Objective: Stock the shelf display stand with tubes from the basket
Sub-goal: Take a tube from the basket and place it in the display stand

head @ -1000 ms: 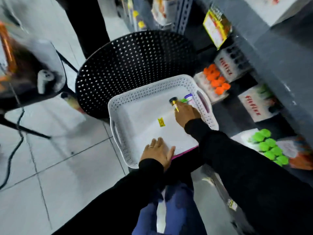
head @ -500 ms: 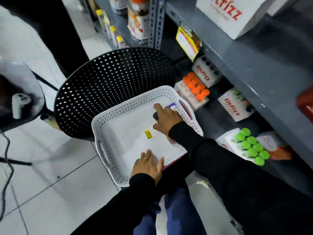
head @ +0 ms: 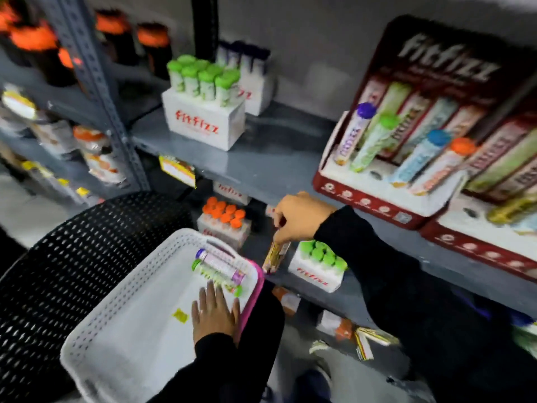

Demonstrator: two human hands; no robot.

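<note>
A white perforated basket (head: 122, 289) rests on a black chair, and two tubes lie in its far right corner: a purple-capped tube (head: 220, 263) and a green-capped tube (head: 216, 276). My left hand (head: 213, 311) lies flat and open on the basket floor near its right edge. My right hand (head: 299, 218) is raised beside the basket, shut on a yellow-labelled tube (head: 276, 254) that hangs downward. The red display stand (head: 374, 199) sits on the grey shelf at upper right and holds several tubes with purple, green, blue and orange caps.
A black perforated chair (head: 72, 257) is under the basket. White boxes hold green-capped tubes (head: 205, 112) on the shelf, and orange-capped tubes (head: 223, 219) and green-capped tubes (head: 318, 266) on the level below. A grey upright post (head: 104, 97) stands at left. A second red stand (head: 494, 228) is at far right.
My right hand has lifted a tube out of the basket and moved it up and right toward the shelf. The view has swung upward to the shelf. My left hand stays in the basket.
</note>
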